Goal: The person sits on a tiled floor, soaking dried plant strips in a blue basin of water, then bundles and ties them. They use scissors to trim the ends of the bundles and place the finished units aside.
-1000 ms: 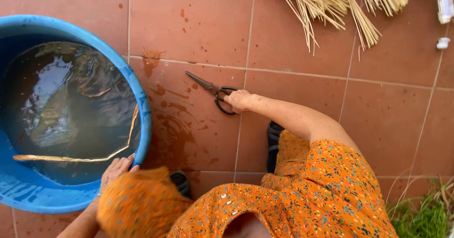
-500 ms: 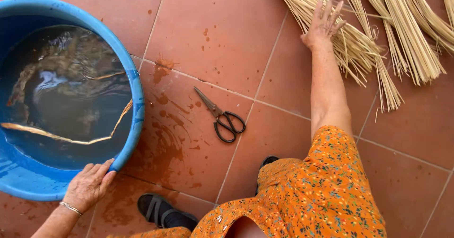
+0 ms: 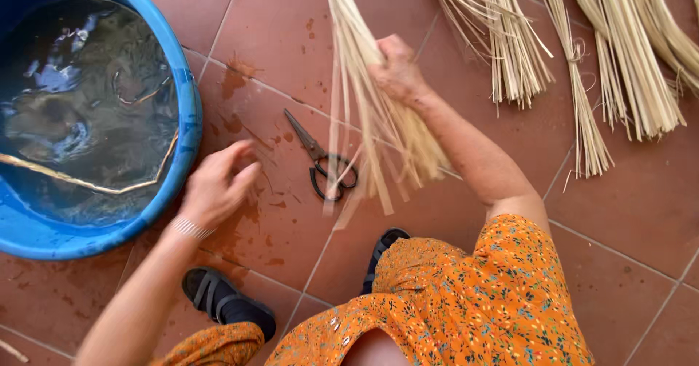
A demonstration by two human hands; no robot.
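Water fills the blue basin (image 3: 186, 126) on the tiled floor (image 3: 641, 213) at left, a pale strip (image 3: 80, 180) soaking in it. Just beside its rim hovers the left hand (image 3: 215, 188), fingers loose, holding nothing. Black scissors (image 3: 324, 164) lie between the hands. The right hand (image 3: 397, 71) clenches a bundle of reed strips (image 3: 368, 111); more bundles (image 3: 619, 53) lie at right.

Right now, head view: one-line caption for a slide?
Right hand grips a straw bundle above scissors; left hand open beside a blue tub.

Right hand (image 3: 397, 71) fisted, arm outstretched; left hand (image 3: 217, 188) loosely open, hovering.
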